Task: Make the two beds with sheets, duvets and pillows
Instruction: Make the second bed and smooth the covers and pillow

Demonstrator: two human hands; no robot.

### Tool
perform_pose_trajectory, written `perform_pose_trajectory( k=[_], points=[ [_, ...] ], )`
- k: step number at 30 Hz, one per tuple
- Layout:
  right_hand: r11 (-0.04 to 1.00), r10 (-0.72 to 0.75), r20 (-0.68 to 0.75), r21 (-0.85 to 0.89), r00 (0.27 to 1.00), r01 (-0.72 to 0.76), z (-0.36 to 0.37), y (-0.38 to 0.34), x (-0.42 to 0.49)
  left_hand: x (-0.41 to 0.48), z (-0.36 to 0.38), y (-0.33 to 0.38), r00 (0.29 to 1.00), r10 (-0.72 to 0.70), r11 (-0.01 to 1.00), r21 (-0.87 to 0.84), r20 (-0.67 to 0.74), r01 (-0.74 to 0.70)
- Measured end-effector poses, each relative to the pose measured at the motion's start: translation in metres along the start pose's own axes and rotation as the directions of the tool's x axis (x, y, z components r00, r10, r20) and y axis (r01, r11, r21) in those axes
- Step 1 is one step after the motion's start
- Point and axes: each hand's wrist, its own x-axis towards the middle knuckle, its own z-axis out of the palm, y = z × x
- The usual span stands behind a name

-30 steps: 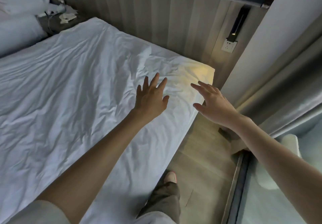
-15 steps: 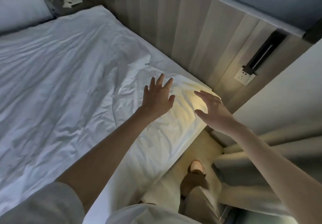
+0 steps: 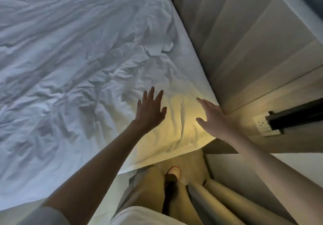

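Note:
A wrinkled white sheet [image 3: 73, 77] covers the bed and hangs over its near side. Its head corner beside the wall is lit yellow by a lamp. My left hand [image 3: 150, 111] reaches over that corner with fingers spread and straight, holding nothing. My right hand [image 3: 212, 115] stretches out with straight fingers at the corner's outer edge, close to the headboard. Whether either palm touches the sheet I cannot tell. No duvet or pillow is in view.
A wooden panelled headboard wall [image 3: 244, 49] runs along the bed's right edge, with a socket [image 3: 262, 126] and a dark lamp fixture [image 3: 297, 116]. Grey curtain folds [image 3: 218, 202] hang at lower right. My leg and foot [image 3: 173, 171] stand in the narrow floor gap.
I have stepped closer to the bed's head corner and lean over it. Both hands have stayed open and moved forward over the lit corner; the other bed has left the view.

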Motion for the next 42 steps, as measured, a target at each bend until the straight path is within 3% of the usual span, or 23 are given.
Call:
perform_pose_trajectory(
  k=[5,14,18,21,23,26,29,32,35,38,42],
  points=[
    [0.999,0.035,0.076,-0.042,0.997,-0.032,0.017,0.043,0.062,0.047,0.035,0.003,0.996,-0.088,0.994,-0.056,0.019,0.089],
    [0.969,0.209,0.048,0.125,0.977,-0.213,0.084,0.095,0.185,0.134,0.132,-0.03,0.966,-0.197,0.966,-0.137,0.166,0.22],
    [0.943,0.249,0.071,0.21,0.966,-0.259,0.113,0.113,0.221,0.151,0.176,-0.046,0.965,-0.179,0.971,-0.125,0.192,0.205],
    [0.959,0.243,0.005,0.152,0.97,-0.241,0.127,0.122,0.228,0.154,0.203,-0.054,0.976,-0.14,0.989,-0.013,0.168,0.144],
    [0.973,0.173,-0.032,0.162,0.984,-0.166,0.133,0.117,0.223,0.155,0.208,-0.056,0.981,-0.129,0.991,-0.014,0.146,0.133],
    [0.937,0.098,0.033,0.335,0.995,-0.103,0.148,0.097,0.208,0.156,0.206,-0.054,0.985,-0.115,0.986,-0.106,0.129,0.129],
    [0.916,0.017,0.03,0.399,0.999,-0.027,0.155,0.088,0.192,0.151,0.193,-0.046,0.991,-0.116,0.983,-0.134,0.072,0.125],
    [0.937,-0.058,-0.019,0.344,0.998,0.061,0.13,0.084,0.166,0.14,0.168,-0.029,0.976,-0.197,0.956,-0.204,0.088,0.212],
    [0.956,-0.109,-0.032,0.27,0.994,0.113,0.102,0.091,0.112,0.119,0.145,0.002,0.983,-0.184,0.953,-0.242,0.026,0.184],
    [0.943,-0.119,-0.056,0.306,0.991,0.131,0.086,0.122,0.044,0.097,0.131,0.03,0.993,-0.115,0.965,-0.235,0.014,0.115],
    [0.935,-0.17,-0.185,0.28,0.968,0.218,0.067,0.164,-0.028,0.067,0.132,0.077,0.995,-0.002,0.981,-0.194,0.098,0.021]
  ],
)
